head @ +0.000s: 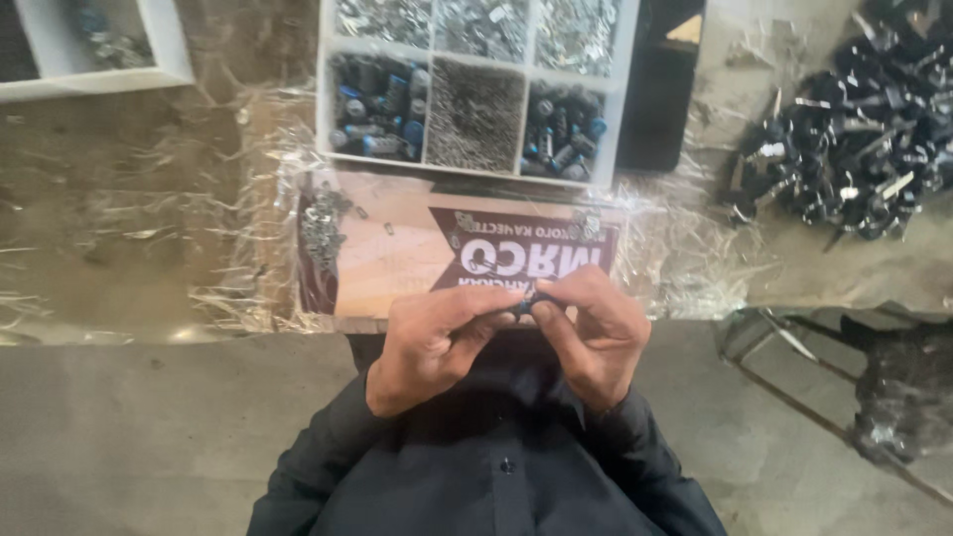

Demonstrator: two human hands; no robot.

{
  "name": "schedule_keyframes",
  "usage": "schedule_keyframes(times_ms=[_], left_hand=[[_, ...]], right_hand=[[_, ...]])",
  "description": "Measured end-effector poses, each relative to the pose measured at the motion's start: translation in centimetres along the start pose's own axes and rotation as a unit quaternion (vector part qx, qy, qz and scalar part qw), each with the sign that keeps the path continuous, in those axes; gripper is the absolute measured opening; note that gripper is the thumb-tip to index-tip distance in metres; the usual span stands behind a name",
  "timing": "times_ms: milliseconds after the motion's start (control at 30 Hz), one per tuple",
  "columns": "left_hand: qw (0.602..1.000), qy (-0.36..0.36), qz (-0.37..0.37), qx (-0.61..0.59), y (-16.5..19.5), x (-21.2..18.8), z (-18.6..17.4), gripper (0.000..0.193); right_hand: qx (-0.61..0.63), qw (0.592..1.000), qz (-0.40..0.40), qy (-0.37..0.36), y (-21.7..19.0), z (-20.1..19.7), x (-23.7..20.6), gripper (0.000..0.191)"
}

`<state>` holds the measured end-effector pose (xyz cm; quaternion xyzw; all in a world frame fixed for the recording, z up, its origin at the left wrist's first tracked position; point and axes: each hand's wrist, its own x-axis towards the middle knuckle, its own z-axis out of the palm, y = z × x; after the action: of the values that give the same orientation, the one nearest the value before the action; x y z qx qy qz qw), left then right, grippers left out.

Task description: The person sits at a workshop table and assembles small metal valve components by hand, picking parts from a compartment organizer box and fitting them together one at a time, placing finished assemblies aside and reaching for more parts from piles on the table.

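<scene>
Both hands (516, 333) pinching small dark part (527, 296), plastic-covered table (129, 228), concrete floor (149, 427)

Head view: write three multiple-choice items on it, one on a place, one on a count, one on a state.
1. Where does the heap of black assembled pieces lie?
A. far right of the table
B. inside the white tray
C. on the floor

2. How many compartments of the white sorting tray hold dark blue cylinders?
A. none
B. two
C. five

3. How do the left hand and right hand stand?
A. flat and apart
B. fingers pinched together on one small dark part
C. both in the tray

Answers: 1 A, the heap sits at the right edge; 2 B, the lower left and lower right bins; 3 B, both sets of fingertips meet on it.
</scene>
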<state>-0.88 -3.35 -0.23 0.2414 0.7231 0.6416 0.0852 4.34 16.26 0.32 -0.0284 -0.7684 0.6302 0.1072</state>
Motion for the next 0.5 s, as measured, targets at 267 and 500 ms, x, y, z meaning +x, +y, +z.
schedule_keyframes(times_ms=[267,500], left_hand=[[0.995,0.031,-0.064,-0.066,-0.7,-0.7,-0.8,0.029],[0.997,0.058,-0.027,0.038,-0.5,-0.4,-2.0,0.025]], right_hand=[[0.106,0.982,0.15,-0.038,0.4,0.4,0.4,0.019],[-0.007,0.961,0.038,-0.276,-0.1,-2.7,6.3,0.019]])
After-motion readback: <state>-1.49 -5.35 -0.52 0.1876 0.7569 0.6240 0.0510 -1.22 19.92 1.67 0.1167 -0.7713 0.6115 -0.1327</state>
